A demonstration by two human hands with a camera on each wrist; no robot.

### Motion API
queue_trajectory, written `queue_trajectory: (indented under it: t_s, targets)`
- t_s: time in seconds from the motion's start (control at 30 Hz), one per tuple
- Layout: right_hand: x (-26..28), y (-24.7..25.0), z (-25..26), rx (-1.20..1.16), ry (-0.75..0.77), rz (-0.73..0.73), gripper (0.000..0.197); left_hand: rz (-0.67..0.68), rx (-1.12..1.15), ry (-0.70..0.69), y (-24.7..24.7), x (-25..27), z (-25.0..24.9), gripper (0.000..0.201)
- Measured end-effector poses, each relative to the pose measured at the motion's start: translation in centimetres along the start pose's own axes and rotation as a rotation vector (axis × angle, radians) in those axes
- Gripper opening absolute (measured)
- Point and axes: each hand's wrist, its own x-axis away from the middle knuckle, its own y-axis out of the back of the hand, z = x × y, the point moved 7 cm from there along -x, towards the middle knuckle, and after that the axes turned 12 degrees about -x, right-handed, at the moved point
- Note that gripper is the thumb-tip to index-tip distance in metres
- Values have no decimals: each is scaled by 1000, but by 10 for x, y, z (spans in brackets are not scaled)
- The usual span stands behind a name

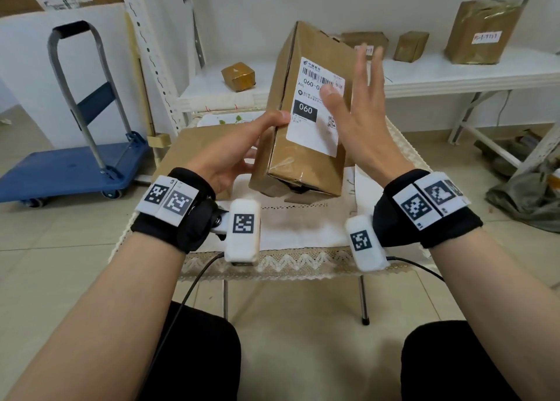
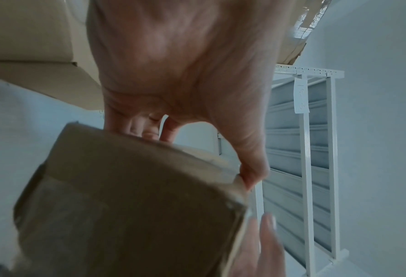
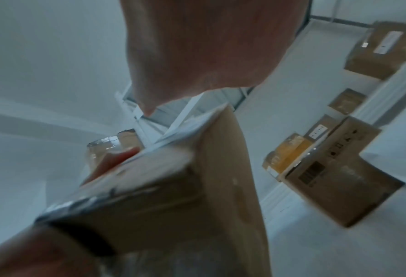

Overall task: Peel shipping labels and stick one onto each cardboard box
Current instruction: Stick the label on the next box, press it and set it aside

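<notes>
A tall brown cardboard box (image 1: 309, 52) is held tilted above the small table, a white shipping label (image 1: 315, 127) stuck on its facing side. My left hand (image 1: 242, 146) grips the box's left edge, thumb on the front corner and fingers behind; the left wrist view shows the same grip on the box (image 2: 130, 196). My right hand (image 1: 357, 112) hovers flat by the box's right side, fingers spread and straight, thumb over the label's upper right. In the right wrist view the box (image 3: 197, 178) fills the centre.
A flat cardboard sheet (image 1: 194, 146) lies on the lace-covered table (image 1: 272, 264). Several taped boxes, such as a large one (image 1: 481, 33), stand on the white shelf (image 1: 454, 76) behind. A blue hand cart (image 1: 75, 164) is parked at the left on the tiled floor.
</notes>
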Motion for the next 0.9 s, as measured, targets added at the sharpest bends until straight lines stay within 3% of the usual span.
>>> queue_trajectory:
  t_s: [0.07,0.17,0.23,0.4,0.6,0.77,0.9]
  targets:
    - [6,-8,13,116,107,50,86,-25,-12,-17,-1,-1,-1,32]
    - [12,-22,24,199,142,106,88,-64,-14,-27,-3,-3,-2,83]
    - [15,-28,28,259,172,111,88,-89,-12,-55,-6,-2,-5,100]
    - [22,-37,23,290,191,140,86,-154,14,-55,-4,-3,-6,96]
    - [20,-35,13,316,180,171,88,-126,51,-92,1,-6,-6,70]
    - [15,-22,-16,323,56,165,90,-192,60,-17,11,-12,6,106]
    - [11,-16,-2,245,78,127,90,-189,17,-27,10,-14,5,94]
